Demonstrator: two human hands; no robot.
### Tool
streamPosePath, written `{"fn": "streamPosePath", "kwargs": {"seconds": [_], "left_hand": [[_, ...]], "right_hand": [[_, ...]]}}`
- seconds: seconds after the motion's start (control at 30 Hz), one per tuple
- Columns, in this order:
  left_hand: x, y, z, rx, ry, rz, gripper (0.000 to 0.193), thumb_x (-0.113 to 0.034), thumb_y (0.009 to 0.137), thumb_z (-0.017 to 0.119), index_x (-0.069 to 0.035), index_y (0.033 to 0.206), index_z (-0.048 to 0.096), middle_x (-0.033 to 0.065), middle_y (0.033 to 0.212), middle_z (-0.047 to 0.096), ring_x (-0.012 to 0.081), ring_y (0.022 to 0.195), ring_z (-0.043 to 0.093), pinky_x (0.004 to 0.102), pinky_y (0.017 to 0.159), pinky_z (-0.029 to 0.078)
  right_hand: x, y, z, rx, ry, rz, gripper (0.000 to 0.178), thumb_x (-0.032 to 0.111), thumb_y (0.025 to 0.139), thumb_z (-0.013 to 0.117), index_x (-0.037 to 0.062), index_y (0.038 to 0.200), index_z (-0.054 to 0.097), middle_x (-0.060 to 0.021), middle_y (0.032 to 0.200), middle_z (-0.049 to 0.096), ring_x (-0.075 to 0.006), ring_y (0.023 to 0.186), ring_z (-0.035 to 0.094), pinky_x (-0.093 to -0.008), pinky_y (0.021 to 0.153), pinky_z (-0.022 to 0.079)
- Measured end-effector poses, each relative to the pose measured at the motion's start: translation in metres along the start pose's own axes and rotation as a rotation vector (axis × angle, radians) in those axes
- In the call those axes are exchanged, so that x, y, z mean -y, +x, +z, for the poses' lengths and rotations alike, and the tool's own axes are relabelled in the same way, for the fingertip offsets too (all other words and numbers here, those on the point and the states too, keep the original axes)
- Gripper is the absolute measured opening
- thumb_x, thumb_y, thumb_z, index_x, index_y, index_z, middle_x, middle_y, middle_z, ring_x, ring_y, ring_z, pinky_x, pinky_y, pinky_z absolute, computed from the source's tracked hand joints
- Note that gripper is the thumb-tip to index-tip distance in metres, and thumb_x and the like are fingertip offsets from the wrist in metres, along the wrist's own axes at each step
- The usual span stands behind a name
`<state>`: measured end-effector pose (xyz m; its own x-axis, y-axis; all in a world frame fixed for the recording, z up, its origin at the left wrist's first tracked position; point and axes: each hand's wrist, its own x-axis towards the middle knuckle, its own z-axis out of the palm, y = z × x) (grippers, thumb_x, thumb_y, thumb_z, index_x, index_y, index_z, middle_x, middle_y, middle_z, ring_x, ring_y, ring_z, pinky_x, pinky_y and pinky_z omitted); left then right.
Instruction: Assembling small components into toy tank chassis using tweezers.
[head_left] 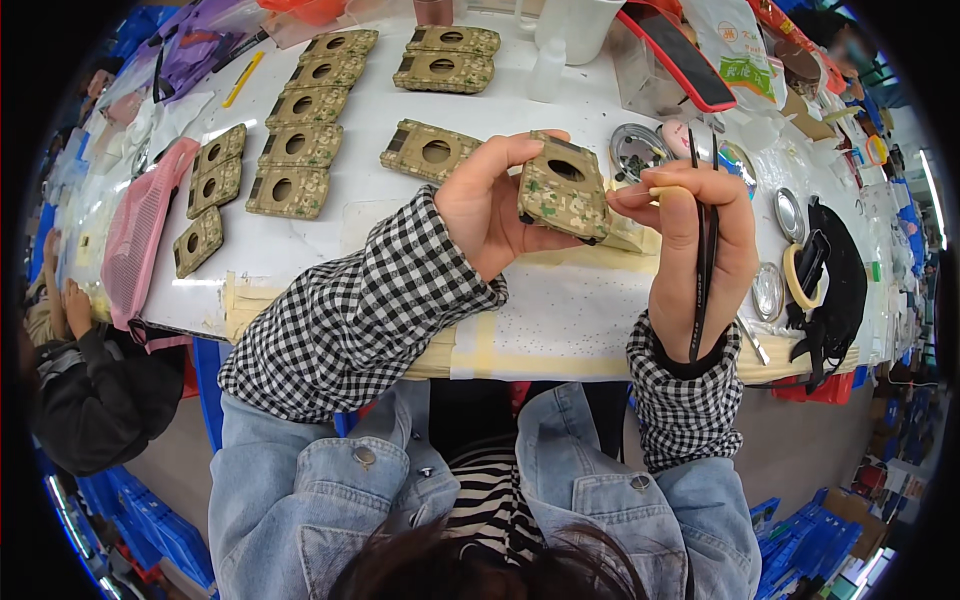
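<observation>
My left hand [490, 205] holds a tan camouflage-patterned rectangular part with a round hole [563, 187], lifted above the white table [360, 215]. My right hand [700, 240] is just to its right, its fingertips touching the part's edge. Black tweezers [703, 250] lie along the right palm, tips pointing up, and a small pale strip sits under the right thumb. Another camouflage part [430, 151] lies flat on the table just left of my left hand.
Several more camouflage parts lie in rows at the back left [305, 130] and back centre [445, 57]. A pink mesh piece [140, 230] lies at the left edge. Round metal lids [635, 150], a tape roll [800, 275], a black pouch [845, 270], white bottles [548, 70]. Another person sits at the left [70, 370].
</observation>
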<state>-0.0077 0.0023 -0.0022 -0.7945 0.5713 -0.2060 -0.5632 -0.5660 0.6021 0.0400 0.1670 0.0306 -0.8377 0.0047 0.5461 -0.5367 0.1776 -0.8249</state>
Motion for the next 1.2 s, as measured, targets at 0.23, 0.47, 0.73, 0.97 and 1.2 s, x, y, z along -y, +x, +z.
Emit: {"fn": "streamPosePath", "kwargs": {"seconds": [0.23, 0.47, 0.73, 0.97, 1.2], "left_hand": [[-0.001, -0.001, 0.001, 0.005, 0.009, -0.005, 0.042, -0.031, 0.09, 0.04, -0.005, 0.123, 0.04, 0.0214, 0.116, 0.053, 0.0362, 0.099, 0.058, 0.0412, 0.086, 0.05], [-0.002, -0.001, 0.002, -0.004, 0.015, -0.004, 0.043, -0.031, 0.091, 0.04, -0.005, 0.124, 0.04, 0.0215, 0.116, 0.053, 0.0364, 0.099, 0.058, 0.0416, 0.087, 0.05], [-0.001, 0.0, 0.0, 0.018, 0.016, -0.004, 0.042, -0.031, 0.091, 0.039, -0.005, 0.124, 0.04, 0.0224, 0.118, 0.052, 0.0365, 0.1, 0.058, 0.0402, 0.085, 0.051], [-0.002, 0.0, 0.0, -0.003, 0.021, 0.018, 0.042, -0.03, 0.091, 0.039, -0.005, 0.124, 0.04, 0.0235, 0.119, 0.051, 0.0372, 0.1, 0.058, 0.0378, 0.079, 0.054], [-0.004, 0.003, -0.006, 0.023, 0.019, 0.075, 0.04, -0.027, 0.092, 0.036, -0.002, 0.124, 0.04, 0.0273, 0.121, 0.048, 0.0387, 0.102, 0.057, 0.0379, 0.078, 0.056]], "right_hand": [[-0.001, 0.0, 0.0, 0.004, -0.031, -0.009, 0.008, 0.003, 0.091, 0.047, -0.004, 0.095, 0.05, -0.0101, 0.086, 0.057, -0.0128, 0.077, 0.059, -0.0226, 0.071, 0.046], [-0.002, 0.001, -0.001, 0.009, -0.046, -0.01, 0.008, 0.003, 0.091, 0.047, -0.0039, 0.094, 0.05, -0.0098, 0.084, 0.057, -0.0127, 0.077, 0.06, -0.0224, 0.071, 0.046], [0.003, 0.0, -0.002, -0.062, 0.062, 0.105, 0.01, 0.005, 0.092, 0.047, -0.004, 0.095, 0.05, -0.01, 0.087, 0.058, -0.0137, 0.077, 0.062, -0.024, 0.072, 0.05], [-0.005, -0.006, -0.035, -0.093, -0.426, 0.012, 0.007, 0.004, 0.088, 0.054, -0.0024, 0.09, 0.055, -0.0054, 0.081, 0.06, -0.0108, 0.072, 0.058, -0.0228, 0.067, 0.047], [-0.021, -0.008, -0.036, 0.036, -0.809, -0.17, 0.01, -0.001, 0.075, 0.065, 0.0002, 0.082, 0.058, -0.0114, 0.075, 0.057, -0.0269, 0.07, 0.056, -0.0326, 0.063, 0.044]]}}
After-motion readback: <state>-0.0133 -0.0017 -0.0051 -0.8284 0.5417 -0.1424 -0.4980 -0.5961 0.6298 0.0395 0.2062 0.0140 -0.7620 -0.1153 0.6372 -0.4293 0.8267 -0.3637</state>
